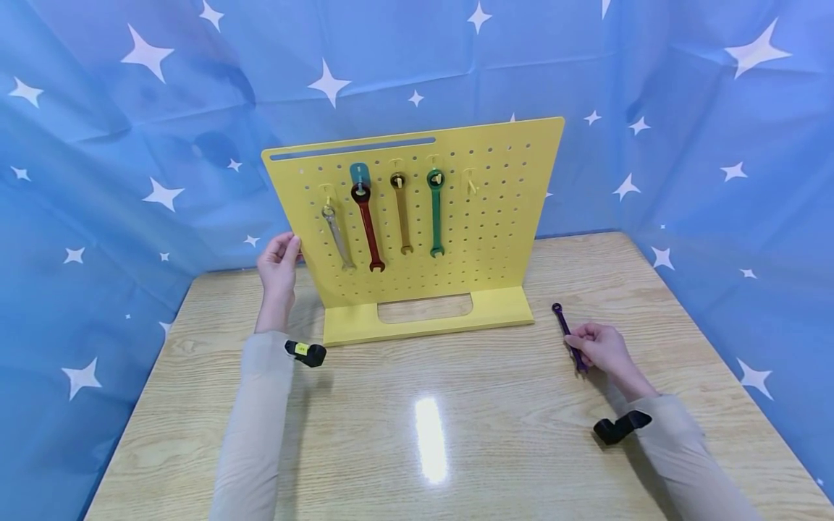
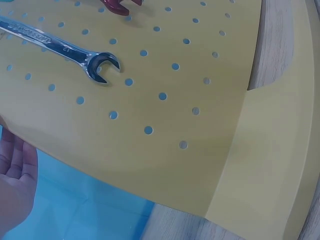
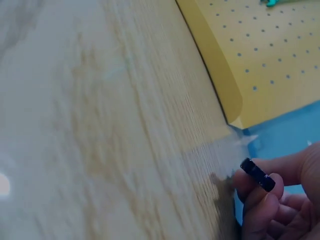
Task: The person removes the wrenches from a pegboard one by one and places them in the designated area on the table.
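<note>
A yellow pegboard (image 1: 495,231) stands upright on its base. My left hand (image 1: 279,268) grips its left edge, thumb at the front and fingers reaching behind. At the right of the table, my right hand (image 1: 606,351) pinches a dark purple combination wrench (image 1: 561,318) by its shank, the ring end pointing away from me. In the right wrist view the wrench's end (image 3: 257,175) pokes out between thumb and fingers. From hooks on the board hang a silver wrench (image 1: 337,235), a red wrench (image 1: 368,230), a gold wrench (image 1: 402,217) and a green wrench (image 1: 436,217).
To the right of the green wrench, a bare yellow hook (image 1: 470,184) sticks out of the board. The wooden table (image 1: 365,420) carries a bright light reflection. Blue star-patterned cloth (image 1: 404,58) closes off the back and both sides.
</note>
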Demonstrator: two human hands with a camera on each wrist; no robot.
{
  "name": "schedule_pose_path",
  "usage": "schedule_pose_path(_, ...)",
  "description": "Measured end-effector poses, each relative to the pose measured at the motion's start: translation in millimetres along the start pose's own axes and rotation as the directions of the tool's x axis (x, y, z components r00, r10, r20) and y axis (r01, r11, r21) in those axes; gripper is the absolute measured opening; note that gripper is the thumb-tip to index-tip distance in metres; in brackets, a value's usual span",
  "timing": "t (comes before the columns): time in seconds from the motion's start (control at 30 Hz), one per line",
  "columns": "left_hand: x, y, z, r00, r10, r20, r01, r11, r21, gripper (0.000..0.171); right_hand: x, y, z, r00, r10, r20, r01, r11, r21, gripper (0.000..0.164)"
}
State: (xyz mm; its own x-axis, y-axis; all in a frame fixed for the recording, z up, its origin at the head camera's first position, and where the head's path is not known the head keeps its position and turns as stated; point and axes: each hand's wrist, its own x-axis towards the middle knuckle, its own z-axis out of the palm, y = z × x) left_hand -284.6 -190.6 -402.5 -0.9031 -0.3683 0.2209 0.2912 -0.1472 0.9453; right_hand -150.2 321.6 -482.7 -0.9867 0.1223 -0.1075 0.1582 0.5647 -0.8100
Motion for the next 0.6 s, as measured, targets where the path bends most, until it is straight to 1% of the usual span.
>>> schedule_pose_path(0.17, -0.1, 0.4, 0.0, 1.000, 0.001, 0.000, -0.001, 1.000, 0.005, 0.013, 0, -2, -1, 0.999, 0.040, -0.013, -0.041, 0.998, -0.051, 0.020)
schedule_pose_path(0.33, 0.4, 0.2, -0.1, 1.000, -0.004, 0.001, 0.004, 1.000, 0.003, 0.012, 3, -5, -4, 0.996, 0.092, 0.021, -0.090, 0.994, -0.069, 0.019)
schedule_pose_path(0.6, 0.9, -0.4, -0.2, 1.000, -0.011, 0.002, 0.011, 1.000, -0.010, 0.009, 5, -11, -7, 0.996, 0.067, 0.066, -0.057, 0.988, -0.146, 0.022)
